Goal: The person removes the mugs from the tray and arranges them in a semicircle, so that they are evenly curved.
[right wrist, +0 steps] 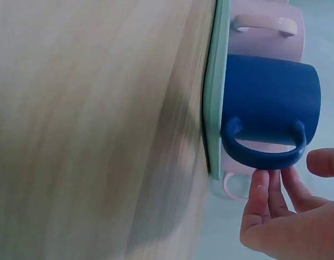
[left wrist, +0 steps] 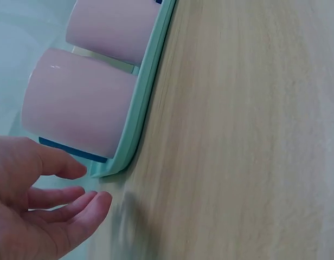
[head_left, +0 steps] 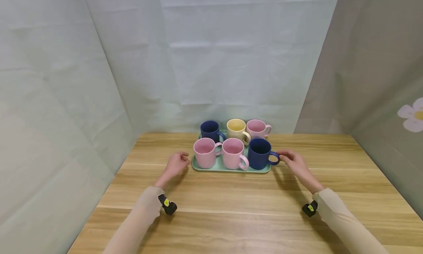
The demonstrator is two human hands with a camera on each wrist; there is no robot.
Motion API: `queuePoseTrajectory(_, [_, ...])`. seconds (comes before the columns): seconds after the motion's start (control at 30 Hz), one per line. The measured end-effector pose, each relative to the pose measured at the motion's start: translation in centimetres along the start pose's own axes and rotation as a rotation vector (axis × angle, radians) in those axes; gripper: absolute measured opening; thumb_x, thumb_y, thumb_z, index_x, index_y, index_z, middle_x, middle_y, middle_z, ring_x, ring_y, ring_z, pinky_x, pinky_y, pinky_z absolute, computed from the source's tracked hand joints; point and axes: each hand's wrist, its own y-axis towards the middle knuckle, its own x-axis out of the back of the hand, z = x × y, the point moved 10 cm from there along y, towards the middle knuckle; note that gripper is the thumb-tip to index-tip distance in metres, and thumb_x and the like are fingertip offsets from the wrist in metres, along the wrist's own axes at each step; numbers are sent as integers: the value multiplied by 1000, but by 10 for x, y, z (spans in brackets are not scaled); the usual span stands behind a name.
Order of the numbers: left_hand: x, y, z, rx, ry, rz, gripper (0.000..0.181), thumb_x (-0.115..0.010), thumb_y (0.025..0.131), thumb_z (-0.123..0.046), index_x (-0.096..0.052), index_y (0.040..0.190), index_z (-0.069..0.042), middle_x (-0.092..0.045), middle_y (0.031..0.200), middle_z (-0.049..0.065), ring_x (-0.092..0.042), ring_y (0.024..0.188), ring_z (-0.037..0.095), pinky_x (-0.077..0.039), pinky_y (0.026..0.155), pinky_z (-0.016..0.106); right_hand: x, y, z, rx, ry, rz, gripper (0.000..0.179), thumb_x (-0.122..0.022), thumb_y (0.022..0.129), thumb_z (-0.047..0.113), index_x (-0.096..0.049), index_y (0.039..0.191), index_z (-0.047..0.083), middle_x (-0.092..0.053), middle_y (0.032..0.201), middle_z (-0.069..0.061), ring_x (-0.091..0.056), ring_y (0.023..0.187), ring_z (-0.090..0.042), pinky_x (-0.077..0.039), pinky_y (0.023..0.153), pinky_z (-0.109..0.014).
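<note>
A pale green tray (head_left: 216, 169) carries several mugs in two rows. In front stand a pink mug (head_left: 204, 157), a second pink mug (head_left: 230, 158) and a dark blue mug (head_left: 257, 159). Behind them are another blue mug (head_left: 207, 132), a yellow mug (head_left: 235, 133) and a pink mug (head_left: 255, 132). My right hand (head_left: 295, 164) is at the front blue mug's handle (right wrist: 264, 159); fingertips meet its outer curve, the thumb standing apart. Beside the tray's left end, my left hand (head_left: 176, 162) holds nothing, its fingers loosely bent and thumb apart near the corner.
The tray lies toward the back of a wood-grain table (head_left: 228, 213). Close behind the table hangs a pale cloth backdrop (head_left: 231, 63), with more cloth on both sides. A black wrist camera (head_left: 167, 204) sits on my left sleeve, another camera (head_left: 310, 208) on my right.
</note>
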Motion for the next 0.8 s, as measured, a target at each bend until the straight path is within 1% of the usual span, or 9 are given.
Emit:
queuePoseTrajectory(0.13, [-4, 1, 5, 40, -11, -1, 33, -59, 85, 0, -59, 114, 15, -69, 97, 27, -67, 86, 31, -59, 76, 35, -6, 3, -2, -16, 6, 15, 38, -46, 101, 20, -57, 125, -7, -61, 124, -26, -55, 103, -14, -44, 86, -26])
queuePoseTrajectory(0.2, [-7, 2, 5, 45, -18, 2, 32, -58, 84, 0, -60, 113, 14, -69, 97, 27, -67, 86, 30, -58, 74, 33, -8, 5, -3, -23, 30, 25, 38, -45, 102, 19, -57, 124, -9, -61, 122, -26, -56, 104, -16, -47, 90, -30])
queuePoseTrajectory(0.33, [-12, 5, 4, 41, -28, 3, 32, -58, 83, 1, -62, 112, 13, -68, 96, 25, -65, 85, 28, -56, 73, 29, -13, 7, -4, -37, 105, 44, 37, -41, 103, 17, -56, 119, -12, -64, 113, -23, -58, 102, -13, -49, 98, -36])
queuePoseTrajectory(0.43, [-14, 7, 5, 38, -30, -6, 31, -59, 82, 3, -63, 111, 13, -68, 95, 24, -64, 87, 28, -56, 74, 30, -16, 8, -4, -49, 154, 54, 35, -40, 103, 16, -55, 114, -14, -65, 103, -14, -59, 95, -9, -50, 97, -34])
queuePoseTrajectory(0.57, [-16, 9, 5, 40, -55, -15, 30, -59, 81, 5, -63, 110, 15, -68, 97, 26, -65, 90, 31, -58, 79, 35, -21, 11, -4, -62, 209, 78, 34, -38, 103, 17, -53, 108, -13, -60, 93, -5, -57, 90, -9, -50, 94, -29])
queuePoseTrajectory(0.67, [-18, 9, 5, 46, -74, -14, 31, -59, 81, 7, -62, 111, 16, -67, 99, 28, -65, 92, 32, -59, 81, 37, -24, 13, -6, -66, 254, 91, 32, -38, 103, 17, -52, 101, -11, -56, 89, -3, -54, 85, -9, -49, 88, -24])
queuePoseTrajectory(0.8, [-20, 9, 4, 53, -83, -14, 32, -60, 81, 8, -61, 112, 16, -67, 100, 28, -66, 92, 33, -59, 83, 37, -27, 16, -8, -54, 310, 106, 28, -38, 103, 15, -51, 93, -8, -50, 83, -1, -49, 79, -9, -47, 78, -17])
